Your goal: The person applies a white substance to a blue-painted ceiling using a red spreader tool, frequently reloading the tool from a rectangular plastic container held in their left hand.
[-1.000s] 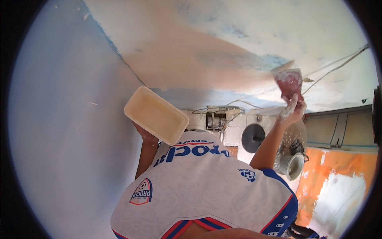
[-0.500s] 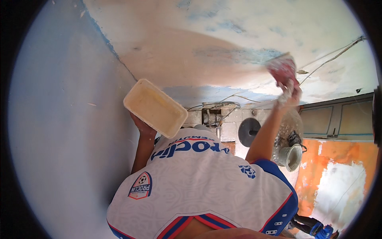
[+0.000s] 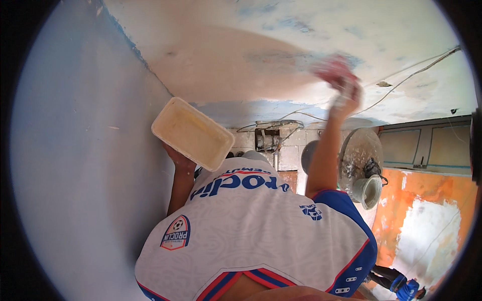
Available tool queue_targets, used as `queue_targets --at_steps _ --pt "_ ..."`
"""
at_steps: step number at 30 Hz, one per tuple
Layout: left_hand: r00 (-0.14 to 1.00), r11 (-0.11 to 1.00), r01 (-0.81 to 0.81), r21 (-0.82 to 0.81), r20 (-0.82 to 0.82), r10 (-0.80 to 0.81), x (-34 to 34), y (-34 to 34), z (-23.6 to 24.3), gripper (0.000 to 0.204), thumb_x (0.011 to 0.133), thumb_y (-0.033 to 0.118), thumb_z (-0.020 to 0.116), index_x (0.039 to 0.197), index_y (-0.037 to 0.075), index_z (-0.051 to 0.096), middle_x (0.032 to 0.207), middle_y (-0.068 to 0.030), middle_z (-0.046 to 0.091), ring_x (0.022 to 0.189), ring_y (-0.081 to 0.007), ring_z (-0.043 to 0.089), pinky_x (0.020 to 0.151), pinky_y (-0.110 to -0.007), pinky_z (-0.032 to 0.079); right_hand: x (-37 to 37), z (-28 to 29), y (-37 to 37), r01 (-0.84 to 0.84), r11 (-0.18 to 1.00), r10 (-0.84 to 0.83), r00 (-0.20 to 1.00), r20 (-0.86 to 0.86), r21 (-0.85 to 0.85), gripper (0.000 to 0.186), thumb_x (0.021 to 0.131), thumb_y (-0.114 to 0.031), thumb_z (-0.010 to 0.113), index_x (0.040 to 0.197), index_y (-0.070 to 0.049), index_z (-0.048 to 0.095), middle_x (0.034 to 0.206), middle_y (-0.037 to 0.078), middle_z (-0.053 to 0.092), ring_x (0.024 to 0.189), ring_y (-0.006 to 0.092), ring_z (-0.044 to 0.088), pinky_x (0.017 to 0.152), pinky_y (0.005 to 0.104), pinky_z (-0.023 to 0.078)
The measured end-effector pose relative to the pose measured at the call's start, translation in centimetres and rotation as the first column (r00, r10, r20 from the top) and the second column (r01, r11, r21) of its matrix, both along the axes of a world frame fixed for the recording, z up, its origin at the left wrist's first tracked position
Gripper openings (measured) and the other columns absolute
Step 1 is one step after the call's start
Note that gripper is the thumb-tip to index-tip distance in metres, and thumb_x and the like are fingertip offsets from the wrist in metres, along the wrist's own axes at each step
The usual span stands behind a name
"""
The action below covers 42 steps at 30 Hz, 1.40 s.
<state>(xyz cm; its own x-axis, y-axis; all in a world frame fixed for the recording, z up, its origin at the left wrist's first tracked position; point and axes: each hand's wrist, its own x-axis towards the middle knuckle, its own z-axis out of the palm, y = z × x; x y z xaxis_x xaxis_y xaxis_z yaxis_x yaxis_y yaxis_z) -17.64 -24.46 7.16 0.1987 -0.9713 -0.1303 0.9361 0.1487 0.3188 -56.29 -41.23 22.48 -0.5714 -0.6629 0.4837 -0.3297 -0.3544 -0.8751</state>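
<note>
My left hand (image 3: pixel 182 158) is closed on the underside and edge of a cream rectangular plastic tub (image 3: pixel 193 134). The tub is tilted with its inside toward me, and pale smears coat it. Raised to the right, my right hand (image 3: pixel 347 98), whitened on the fingers, grips a red flat putty spreader (image 3: pixel 332 70). Motion blurs the spreader, so whether its edge touches the wall cannot be told. Before me is a patchy wall (image 3: pixel 211 60) with white and beige filler over blue paint.
A plain bluish wall (image 3: pixel 75 150) runs along my left. Loose cable (image 3: pixel 409 80) hangs across the wall at right. Below stand a round speckled table (image 3: pixel 354 148), a grey bucket (image 3: pixel 370 192) and a dark round object (image 3: pixel 308 156). Another person (image 3: pixel 404 286) is at lower right.
My right hand and the spreader have swept left across the wall. The tub in my left hand has shifted only slightly left and up.
</note>
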Motion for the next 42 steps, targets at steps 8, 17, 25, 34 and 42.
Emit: queue_targets --at_steps 8,17,25,34,42 --pt "1.000 0.999 0.020 0.035 -0.008 -0.020 -0.5 0.8 -1.1 0.062 0.103 0.059 0.037 0.145 0.015 0.046 0.140 -0.0062 0.056 0.125 -0.0272 0.058 0.104 -0.045 0.050 2.0 -5.4 5.6 -0.225 0.974 0.225 0.957 0.181 -0.021 0.022 0.095 -0.017 0.069 0.108 0.000 0.064 0.103 0.013 0.066 0.080 0.0193 0.067 0.067 0.0314 0.060" --pt "0.999 0.998 0.048 0.044 0.002 -0.048 -0.8 0.6 -1.4 0.061 0.104 0.058 0.037 0.145 0.014 0.047 0.139 -0.0065 0.057 0.124 -0.0272 0.058 0.103 -0.044 0.051 -3.5 -5.2 0.3 0.119 0.991 -0.097 0.950 -0.295 0.056 0.026 0.098 -0.019 0.068 0.114 0.001 0.065 0.110 0.010 0.069 0.097 0.0196 0.067 0.084 0.0322 0.056" --pt "0.998 0.996 0.071 0.047 -0.008 -0.070 -1.9 0.4 -1.9 0.061 0.104 0.058 0.037 0.144 0.014 0.047 0.138 -0.0067 0.057 0.124 -0.0272 0.059 0.103 -0.044 0.051 -2.9 -0.8 6.0 0.110 0.993 -0.109 0.994 -0.028 0.046 0.024 0.096 -0.021 0.067 0.102 0.002 0.066 0.098 0.012 0.068 0.086 0.0204 0.066 0.076 0.0334 0.055" --pt "0.997 0.996 0.076 0.047 0.024 -0.077 -3.5 0.2 -1.3 0.060 0.104 0.057 0.037 0.144 0.013 0.048 0.137 -0.0070 0.058 0.123 -0.0272 0.059 0.102 -0.044 0.052 -9.1 -2.9 -0.1 0.155 0.988 -0.146 0.922 -0.359 -0.004 0.020 0.096 -0.010 0.068 0.112 0.002 0.065 0.105 0.013 0.070 0.095 0.0195 0.068 0.081 0.0308 0.058" --pt "0.998 0.997 0.056 0.046 0.034 -0.058 -8.9 0.0 0.3 0.059 0.104 0.056 0.038 0.143 0.013 0.048 0.137 -0.0072 0.059 0.122 -0.0272 0.060 0.101 -0.044 0.052 -9.4 -3.7 4.1 0.079 0.996 -0.059 0.934 -0.352 0.043 0.016 0.093 -0.011 0.070 0.102 0.001 0.067 0.098 0.010 0.069 0.078 0.0189 0.068 0.068 0.0296 0.057"
